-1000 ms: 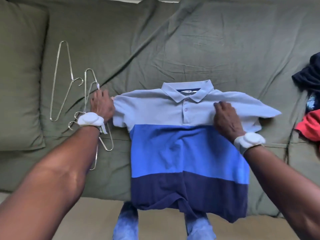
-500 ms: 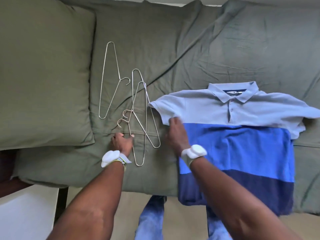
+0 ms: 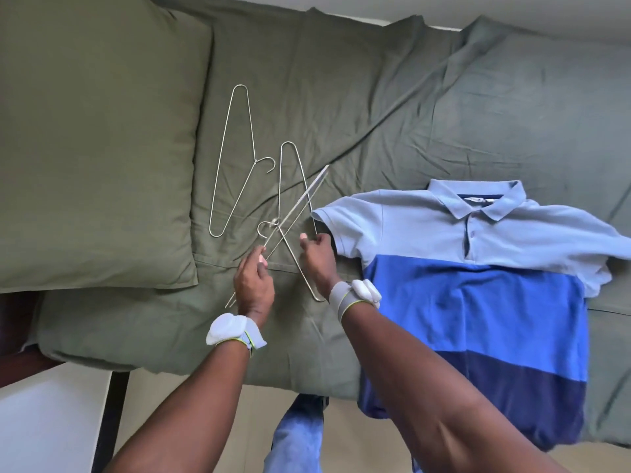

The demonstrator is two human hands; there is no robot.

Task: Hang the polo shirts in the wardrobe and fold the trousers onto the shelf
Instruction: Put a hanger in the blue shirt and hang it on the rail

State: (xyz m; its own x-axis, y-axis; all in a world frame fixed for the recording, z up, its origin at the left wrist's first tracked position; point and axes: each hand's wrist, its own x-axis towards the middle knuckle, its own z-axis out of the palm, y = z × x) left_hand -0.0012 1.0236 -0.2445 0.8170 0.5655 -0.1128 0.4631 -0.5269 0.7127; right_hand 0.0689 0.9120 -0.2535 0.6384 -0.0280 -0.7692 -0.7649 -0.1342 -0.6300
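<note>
A polo shirt (image 3: 478,302) in light blue, mid blue and navy bands lies flat, collar up, on the green-covered sofa (image 3: 426,114), its hem hanging over the front edge. Left of it are three wire hangers. My left hand (image 3: 254,285) pinches one hanger (image 3: 305,196) and holds it tilted above the cover. My right hand (image 3: 316,254) pinches the wire of a second hanger (image 3: 279,186) lying under it, right beside the shirt's sleeve. A third hanger (image 3: 254,161) lies apart, further left.
A large green pillow (image 3: 95,148) fills the left of the sofa. A white surface (image 3: 44,421) and a dark frame post (image 3: 109,421) stand at the lower left. My legs in blue jeans (image 3: 297,438) are against the sofa's front edge.
My left hand has lifted one hanger off the pile. My right hand left the shirt's sleeve and moved onto the second hanger. The view shifted left.
</note>
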